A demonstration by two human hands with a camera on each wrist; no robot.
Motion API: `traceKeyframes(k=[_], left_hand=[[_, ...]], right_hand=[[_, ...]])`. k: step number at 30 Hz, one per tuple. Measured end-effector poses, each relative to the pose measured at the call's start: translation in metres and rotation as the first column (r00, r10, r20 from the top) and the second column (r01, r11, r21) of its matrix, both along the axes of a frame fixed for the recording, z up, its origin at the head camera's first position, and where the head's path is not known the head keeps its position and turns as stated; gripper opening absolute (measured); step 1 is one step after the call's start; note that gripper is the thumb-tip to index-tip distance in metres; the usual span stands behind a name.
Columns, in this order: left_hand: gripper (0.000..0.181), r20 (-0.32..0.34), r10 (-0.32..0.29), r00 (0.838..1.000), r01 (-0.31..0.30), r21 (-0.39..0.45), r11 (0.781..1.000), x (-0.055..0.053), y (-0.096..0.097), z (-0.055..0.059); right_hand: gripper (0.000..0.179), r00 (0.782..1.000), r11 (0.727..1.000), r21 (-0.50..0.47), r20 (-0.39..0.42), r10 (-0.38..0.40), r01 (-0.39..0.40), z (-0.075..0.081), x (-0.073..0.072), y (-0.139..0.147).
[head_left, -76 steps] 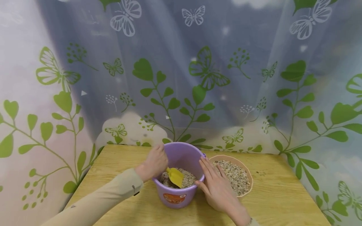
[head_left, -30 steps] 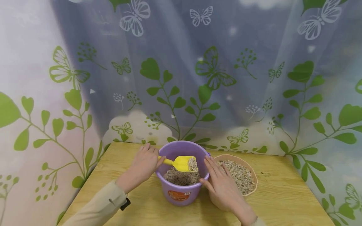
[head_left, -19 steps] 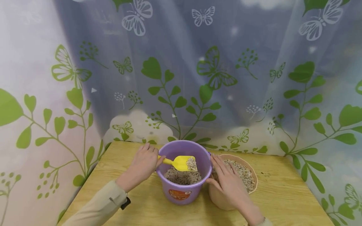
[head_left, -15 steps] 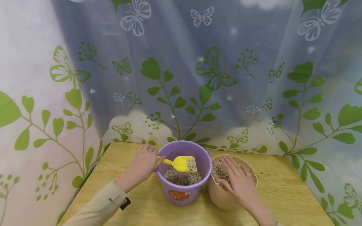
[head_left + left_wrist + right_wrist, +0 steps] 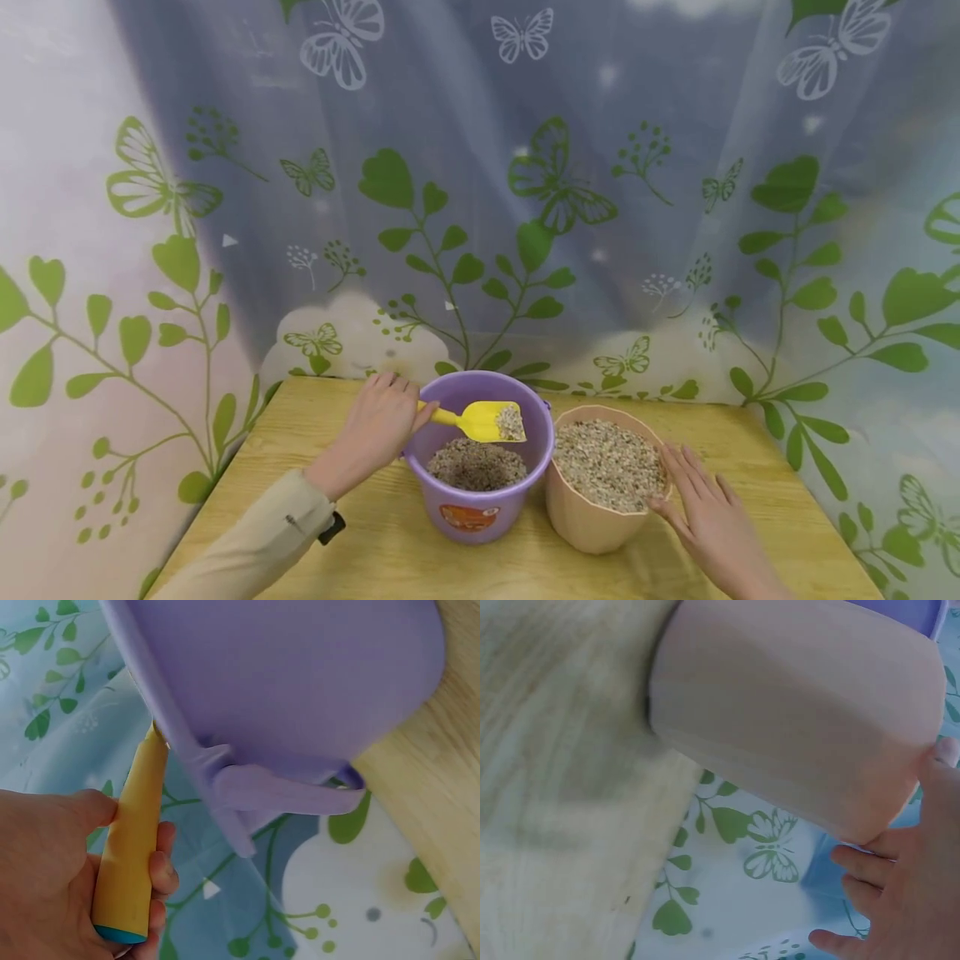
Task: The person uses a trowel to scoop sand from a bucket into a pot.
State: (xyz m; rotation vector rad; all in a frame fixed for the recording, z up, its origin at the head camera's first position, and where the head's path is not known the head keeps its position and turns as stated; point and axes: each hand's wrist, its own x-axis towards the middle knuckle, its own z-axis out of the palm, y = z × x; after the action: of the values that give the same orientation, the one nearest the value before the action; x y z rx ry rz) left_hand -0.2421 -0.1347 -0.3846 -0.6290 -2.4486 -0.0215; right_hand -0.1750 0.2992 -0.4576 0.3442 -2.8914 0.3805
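In the head view my left hand point(image 5: 378, 429) grips the handle of a yellow toy shovel point(image 5: 483, 421), held level over a purple bucket point(image 5: 513, 517). Pale gravel lies on the shovel's tip. More gravel point(image 5: 476, 465) fills the bucket's lower part. The left wrist view shows thumb and fingers wrapped round the yellow handle point(image 5: 131, 840), which ends in teal. Right of the bucket stands a peach pot point(image 5: 592, 529), filled close to its rim with gravel. My right hand point(image 5: 712, 517) touches the pot's right rim, fingers extended; the right wrist view shows them against its side.
Both containers stand side by side on a wooden table point(image 5: 360, 542). Behind and around it hangs a curtain point(image 5: 450, 167) printed with leaves and butterflies. A purple handle point(image 5: 292, 791) juts from the bucket's side in the left wrist view.
The shovel came up out of the bucket's gravel with a small load, then stayed level. My right hand left the bucket's rim, passed over the pot's gravel and moved to the pot's right side.
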Motion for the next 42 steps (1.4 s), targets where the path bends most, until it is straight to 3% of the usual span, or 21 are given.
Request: traceKeyframes(k=[6,14,18,21,26,29,33,39,41,42], left_hand=[[0.036,0.006,-0.041,0.999,0.041,-0.037,0.998,-0.007,0.019,0.015],[0.038,0.014,-0.098,0.995,0.099,-0.092,0.991,-0.011,0.065,0.036],[0.039,-0.019,-0.120,0.993,0.116,-0.138,0.984,-0.011,0.091,0.040],[0.042,-0.049,-0.111,0.993,0.098,-0.218,0.971,-0.010,0.109,0.038],[0.043,-0.032,-0.070,0.997,0.052,-0.387,0.921,-0.010,0.136,0.036],[0.042,-0.094,-0.091,0.991,0.037,-0.466,0.884,-0.011,0.150,0.036],[0.041,-0.201,-0.141,0.969,0.013,-0.531,0.847,-0.010,0.165,0.036],[0.030,-0.199,-0.158,0.967,-0.008,-0.646,0.763,-0.005,0.176,0.046],[0.028,-0.203,-0.147,0.968,-0.023,-0.654,0.756,-0.006,0.175,0.051],[0.028,-0.206,-0.135,0.969,-0.031,-0.646,0.762,-0.006,0.173,0.053]], right_hand=[[0.077,1.000,1.000,-0.010,-0.025,-0.004,0.003,-0.005,0.002,0.002],[0.077,0.997,1.000,0.001,-0.075,0.002,-0.002,-0.006,0.002,0.001],[0.077,0.998,1.000,-0.001,-0.067,0.001,-0.001,-0.004,0.003,0.000],[0.077,0.998,1.000,0.001,-0.059,-0.001,0.001,-0.003,0.005,0.001],[0.077,0.997,1.000,0.013,-0.071,-0.001,0.002,-0.004,0.005,0.002],[0.076,0.996,1.000,0.011,-0.085,0.002,-0.001,-0.005,0.005,0.003],[0.077,0.996,1.000,0.005,-0.092,0.003,-0.002,-0.005,0.005,0.003],[0.077,0.998,1.000,-0.001,-0.064,-0.005,0.005,-0.006,0.003,0.003],[0.076,0.997,1.000,0.009,-0.074,-0.003,0.004,-0.007,0.003,0.004],[0.076,0.997,1.000,0.018,-0.083,-0.002,0.003,-0.008,0.003,0.004]])
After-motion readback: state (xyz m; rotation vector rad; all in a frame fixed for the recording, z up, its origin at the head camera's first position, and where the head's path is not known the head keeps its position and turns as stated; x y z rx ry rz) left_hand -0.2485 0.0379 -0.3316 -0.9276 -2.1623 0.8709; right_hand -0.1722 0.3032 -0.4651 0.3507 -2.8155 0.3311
